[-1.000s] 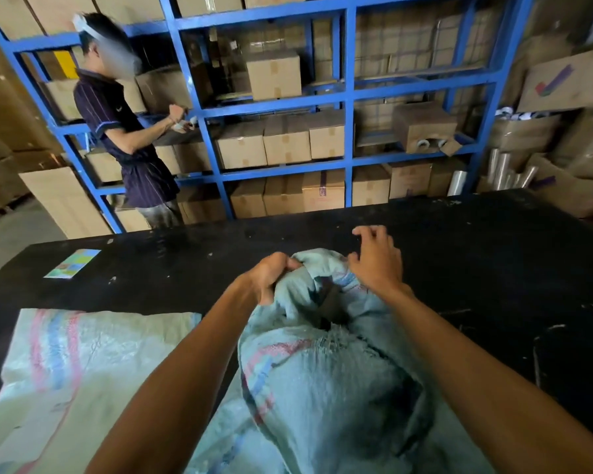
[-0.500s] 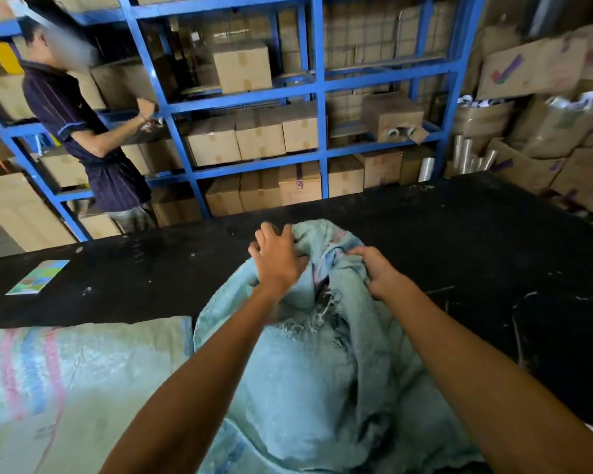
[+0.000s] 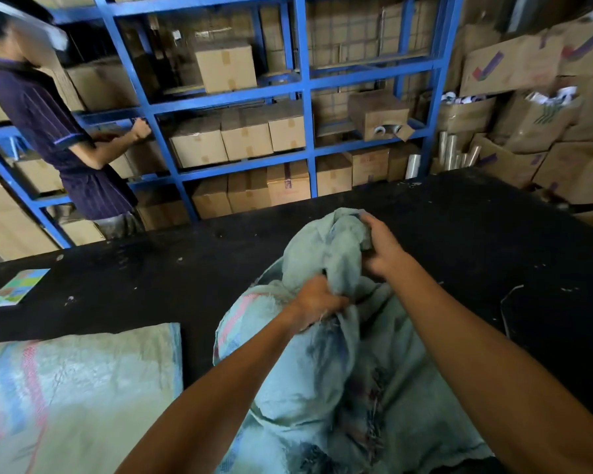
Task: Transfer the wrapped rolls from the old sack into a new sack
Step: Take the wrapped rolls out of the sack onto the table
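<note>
1. Old sack (image 3: 339, 388): pale blue-green woven plastic, worn and dirty. Dark smudges on its front, frayed threads along a torn patch lower down, faded pink and blue stripes on its left flank. It bulges, standing on the near edge of the black table (image 3: 151, 285), mouth uppermost and bunched into folds.
2. Left hand (image 3: 317, 301): fingers curled tight round a gathered fold of the old sack near the mouth, knuckles up. Loose threads hang at the grip.
3. Right hand (image 3: 382, 249): higher and farther from the camera than the left, clamped on the topmost bunch of fabric, thumb on the near side. The two hands are near each other but not touching, with a ridge of cloth between them.
4. Contents: cannot tell; the mouth is folded over and no rolls show.
5. New sack (image 3: 76, 398): lies flat on the table to the left of the old one, just beside it. Cleaner weave, pale green-white, pink and blue stripes along its left side.
6. Card (image 3: 16, 287): small, multicoloured, flat on the table at far left, well apart from both sacks.
7. Background: blue rack (image 3: 307, 97) loaded with cartons (image 3: 247, 133); clear film rolls (image 3: 456, 153) upright at its right end. A person (image 3: 59, 131) in a dark striped shirt stands at the rack's left, hands on a shelf.
</note>
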Tool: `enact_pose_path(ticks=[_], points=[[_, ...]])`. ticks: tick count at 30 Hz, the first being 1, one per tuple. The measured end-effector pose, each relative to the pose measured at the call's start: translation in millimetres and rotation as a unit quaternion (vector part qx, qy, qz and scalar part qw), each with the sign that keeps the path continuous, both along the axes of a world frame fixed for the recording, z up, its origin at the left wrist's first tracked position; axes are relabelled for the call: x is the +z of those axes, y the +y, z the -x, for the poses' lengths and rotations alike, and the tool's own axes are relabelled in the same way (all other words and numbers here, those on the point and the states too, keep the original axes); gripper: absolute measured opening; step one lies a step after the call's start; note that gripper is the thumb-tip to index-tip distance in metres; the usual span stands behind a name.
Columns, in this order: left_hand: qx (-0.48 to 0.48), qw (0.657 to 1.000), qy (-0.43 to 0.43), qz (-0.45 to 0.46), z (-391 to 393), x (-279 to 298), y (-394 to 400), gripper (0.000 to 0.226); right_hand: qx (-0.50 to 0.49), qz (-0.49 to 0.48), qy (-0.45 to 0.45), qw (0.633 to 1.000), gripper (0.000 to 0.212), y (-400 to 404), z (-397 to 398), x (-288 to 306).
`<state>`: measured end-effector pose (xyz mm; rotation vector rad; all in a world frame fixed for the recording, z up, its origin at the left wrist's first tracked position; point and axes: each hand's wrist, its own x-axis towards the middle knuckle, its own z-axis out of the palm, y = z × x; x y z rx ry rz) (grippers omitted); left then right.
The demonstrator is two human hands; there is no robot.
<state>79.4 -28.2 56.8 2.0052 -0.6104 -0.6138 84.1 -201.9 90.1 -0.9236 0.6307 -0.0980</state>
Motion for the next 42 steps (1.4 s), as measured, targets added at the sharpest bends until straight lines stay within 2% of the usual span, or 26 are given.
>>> enact_pose_path(ticks=[2, 4, 5, 7, 9, 10, 12, 14, 15, 16, 17, 18, 20, 21, 23, 26, 28, 29, 31, 33, 35, 36, 38, 40, 41, 42], points=[[0.115, 0.972, -0.169, -0.112, -17, 2, -6, 0.029, 0.052, 0.14, 0.065, 0.987, 0.071, -3, 6, 4], [0.131, 0.923, -0.283, -0.228, -26, 8, -8, 0.036, 0.127, 0.262, 0.098, 0.952, 0.081, 0, 9, 12], [0.115, 0.899, -0.324, -0.27, -27, 9, -10, 0.039, 0.172, 0.292, 0.114, 0.934, 0.074, 5, 10, 17], [0.047, 0.876, -0.384, -0.287, -21, 8, -16, 0.04, 0.22, 0.339, 0.139, 0.904, 0.048, 13, 7, 17], [-0.082, 0.873, -0.424, -0.228, -15, 0, -18, 0.042, 0.152, 0.375, 0.14, 0.904, 0.027, 13, 3, 6], [-0.14, 0.875, -0.429, -0.177, -15, -4, -14, 0.046, 0.104, 0.358, 0.131, 0.919, 0.025, 11, 3, -4], [-0.162, 0.898, -0.401, -0.077, -25, -6, -3, 0.063, 0.03, 0.224, 0.09, 0.97, 0.026, 2, 9, -20], [-0.128, 0.952, -0.277, -0.004, -39, -3, 15, 0.096, -0.014, 0.062, 0.055, 0.996, 0.029, -2, 20, -23], [-0.132, 0.972, -0.194, -0.027, -43, -4, 22, 0.113, -0.039, -0.021, 0.042, 0.998, 0.031, -2, 25, -25], [-0.162, 0.971, -0.141, -0.105, -44, -5, 28, 0.12, -0.075, -0.072, 0.032, 0.994, 0.033, -3, 27, -27], [-0.212, 0.947, -0.113, -0.211, -43, -8, 32, 0.113, -0.1, -0.09, 0.027, 0.991, 0.035, -4, 30, -26], [-0.244, 0.91, -0.105, -0.317, -38, -12, 34, 0.092, -0.122, -0.076, 0.01, 0.99, 0.036, -6, 34, -26], [-0.213, 0.875, -0.187, -0.393, -27, -27, 35, 0.053, -0.134, -0.042, -0.018, 0.99, 0.027, -9, 45, -32], [-0.158, 0.877, -0.241, -0.385, -26, -31, 34, 0.05, -0.14, 0.005, -0.005, 0.99, 0.018, -11, 48, -36], [-0.03, 0.884, -0.316, -0.345, -27, -30, 33, 0.052, -0.211, -0.022, 0.043, 0.976, 0.023, -15, 44, -42], [0.087, 0.873, -0.36, -0.316, -28, -20, 28, 0.06, -0.142, 0.052, 0.145, 0.978, 0.058, -12, 31, -32], [0.1, 0.844, -0.397, -0.346, -28, -19, 20, 0.061, -0.044, 0.123, 0.139, 0.982, 0.072, -1, 34, -19], [0.08, 0.83, -0.417, -0.362, -25, -20, 13, 0.063, 0.034, 0.137, 0.139, 0.98, 0.071, 4, 35, -16], [-0.007, 0.818, -0.455, -0.352, -13, -20, 0, 0.072, 0.155, 0.19, 0.147, 0.958, 0.046, 15, 36, -17], [-0.136, 0.848, -0.442, -0.259, 6, -16, -11, 0.079, 0.092, 0.244, 0.133, 0.956, 0.01, 20, 34, -27], [-0.262, 0.895, -0.322, -0.166, 19, -10, -16, 0.073, 0.021, 0.19, 0.122, 0.974, 0.019, 12, 40, -40], [-0.27, 0.914, -0.27, -0.135, 18, -8, -15, 0.063, 0.02, 0.168, 0.108, 0.98, 0.027, 5, 45, -46], [-0.16, 0.954, -0.249, -0.037, 9, -3, -13, 0.034, 0.021, 0.096, 0.077, 0.992, 0.035, 3, 61, -55], [0.013, 0.966, -0.243, 0.083, -12, 3, -15, 0.013, -0.007, 0.039, 0.07, 0.997, 0.043, -3, 68, -69], [0.037, 0.96, -0.267, 0.082, -19, 6, -15, 0.007, -0.013, 0.013, 0.077, 0.997, 0.048, -6, 70, -80], [-0.006, 0.953, -0.302, 0.023, -29, 1, -14, 0.009, 0.0, -0.002, 0.096, 0.995, 0.049, -12, 68, -91]])
